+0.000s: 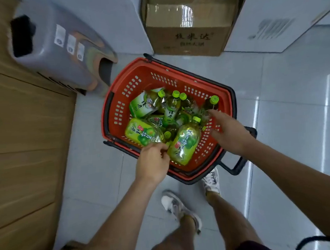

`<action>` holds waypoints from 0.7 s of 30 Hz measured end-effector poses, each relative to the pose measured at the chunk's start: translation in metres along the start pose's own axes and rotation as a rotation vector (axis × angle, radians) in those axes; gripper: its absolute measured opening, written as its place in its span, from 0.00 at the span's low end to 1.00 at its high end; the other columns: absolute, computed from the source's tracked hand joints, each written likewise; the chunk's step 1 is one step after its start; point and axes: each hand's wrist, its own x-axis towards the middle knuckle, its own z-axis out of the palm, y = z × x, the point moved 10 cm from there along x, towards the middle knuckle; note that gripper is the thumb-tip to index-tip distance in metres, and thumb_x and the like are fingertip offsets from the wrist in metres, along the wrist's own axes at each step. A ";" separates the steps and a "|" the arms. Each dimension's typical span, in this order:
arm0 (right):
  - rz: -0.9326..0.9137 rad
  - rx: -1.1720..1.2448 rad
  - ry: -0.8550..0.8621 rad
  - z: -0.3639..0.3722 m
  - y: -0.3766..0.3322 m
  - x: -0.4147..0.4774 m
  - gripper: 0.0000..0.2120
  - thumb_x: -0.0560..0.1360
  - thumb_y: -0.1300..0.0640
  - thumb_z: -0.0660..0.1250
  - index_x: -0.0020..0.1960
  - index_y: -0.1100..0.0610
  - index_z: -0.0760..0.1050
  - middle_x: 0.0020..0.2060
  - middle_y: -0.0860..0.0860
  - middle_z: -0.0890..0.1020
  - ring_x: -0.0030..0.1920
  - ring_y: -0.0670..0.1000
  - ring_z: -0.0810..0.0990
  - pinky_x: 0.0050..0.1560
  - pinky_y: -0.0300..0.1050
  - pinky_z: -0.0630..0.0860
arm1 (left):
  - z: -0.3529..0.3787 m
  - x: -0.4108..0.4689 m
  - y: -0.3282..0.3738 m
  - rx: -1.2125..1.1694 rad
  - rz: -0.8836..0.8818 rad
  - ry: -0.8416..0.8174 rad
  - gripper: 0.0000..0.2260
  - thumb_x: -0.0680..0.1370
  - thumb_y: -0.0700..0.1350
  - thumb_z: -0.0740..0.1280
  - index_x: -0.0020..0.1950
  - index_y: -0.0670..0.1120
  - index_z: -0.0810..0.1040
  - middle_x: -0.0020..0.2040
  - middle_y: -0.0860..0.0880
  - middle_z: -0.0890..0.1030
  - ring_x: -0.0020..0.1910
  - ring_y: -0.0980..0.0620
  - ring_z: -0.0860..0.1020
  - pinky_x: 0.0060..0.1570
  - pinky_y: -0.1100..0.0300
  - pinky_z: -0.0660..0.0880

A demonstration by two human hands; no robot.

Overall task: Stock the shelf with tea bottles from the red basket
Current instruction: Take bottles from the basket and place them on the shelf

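1. Reaching down with both hands, apart: left hand (153, 162) at the near rim of the red basket (143, 72), fingers curled against a bottle, grip unclear; right hand (230, 132) spread, holding nothing, above the right wall.
2. Jumbled inside: tea bottles (184, 143), amber-green, lime caps, green labels.
3. Underneath, glossy pale floor tiles (292, 78); wood panelling (25, 133) at left.
4. Farther off, grey plastic object (58, 44) with stickers, cardboard box (189, 26).

The left forearm (115, 214) and the right forearm (290, 167) both reach forward and down, bare. The left hand (153, 164) shows its back, fingers curled under beside the thumb; whether they pinch anything cannot be told. The right hand (230, 134) is spread, fingers straight, holding nothing.
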 end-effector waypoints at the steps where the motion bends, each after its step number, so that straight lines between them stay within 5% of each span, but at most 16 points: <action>1: 0.009 0.034 0.014 0.006 -0.005 0.008 0.28 0.77 0.63 0.62 0.76 0.55 0.60 0.67 0.58 0.74 0.60 0.58 0.77 0.57 0.46 0.71 | -0.003 0.011 -0.007 0.008 0.005 -0.022 0.12 0.76 0.39 0.64 0.57 0.47 0.81 0.58 0.48 0.81 0.57 0.48 0.77 0.58 0.57 0.74; 6: 0.181 0.244 0.204 0.016 -0.015 0.025 0.22 0.79 0.63 0.59 0.72 0.53 0.67 0.41 0.51 0.80 0.38 0.57 0.81 0.36 0.51 0.78 | -0.030 0.065 -0.025 0.087 0.077 -0.092 0.12 0.77 0.39 0.64 0.58 0.48 0.81 0.61 0.48 0.79 0.60 0.48 0.77 0.57 0.57 0.73; 9: 0.254 0.267 0.296 0.030 -0.026 0.032 0.21 0.79 0.63 0.59 0.71 0.54 0.68 0.43 0.52 0.80 0.35 0.53 0.79 0.33 0.46 0.76 | -0.047 0.097 -0.034 0.121 0.179 -0.132 0.11 0.77 0.39 0.64 0.57 0.49 0.80 0.61 0.49 0.79 0.58 0.49 0.77 0.56 0.56 0.74; 12: 0.260 0.232 0.339 0.059 -0.045 0.047 0.25 0.77 0.62 0.60 0.74 0.54 0.64 0.59 0.56 0.77 0.56 0.55 0.78 0.53 0.47 0.75 | -0.058 0.131 -0.048 0.182 0.293 -0.166 0.13 0.77 0.38 0.64 0.60 0.47 0.80 0.61 0.48 0.79 0.62 0.47 0.76 0.61 0.55 0.72; 15: 0.225 0.157 0.275 0.105 -0.067 0.074 0.31 0.77 0.61 0.62 0.77 0.52 0.56 0.72 0.54 0.66 0.71 0.57 0.65 0.68 0.51 0.65 | -0.060 0.168 -0.068 0.245 0.357 -0.178 0.16 0.76 0.37 0.65 0.63 0.47 0.78 0.64 0.47 0.79 0.64 0.46 0.75 0.65 0.54 0.71; 18: 0.212 0.101 0.212 0.145 -0.071 0.100 0.37 0.76 0.62 0.63 0.79 0.49 0.47 0.78 0.51 0.54 0.76 0.57 0.54 0.71 0.53 0.61 | -0.040 0.205 -0.083 0.312 0.380 -0.229 0.22 0.76 0.37 0.65 0.70 0.46 0.72 0.69 0.45 0.73 0.69 0.44 0.69 0.69 0.52 0.66; 21: 0.224 0.159 0.210 0.166 -0.061 0.132 0.42 0.75 0.63 0.63 0.78 0.46 0.40 0.79 0.48 0.46 0.77 0.56 0.54 0.66 0.54 0.69 | -0.015 0.249 -0.091 0.344 0.389 -0.241 0.31 0.75 0.43 0.69 0.75 0.44 0.62 0.74 0.44 0.66 0.72 0.42 0.64 0.72 0.51 0.63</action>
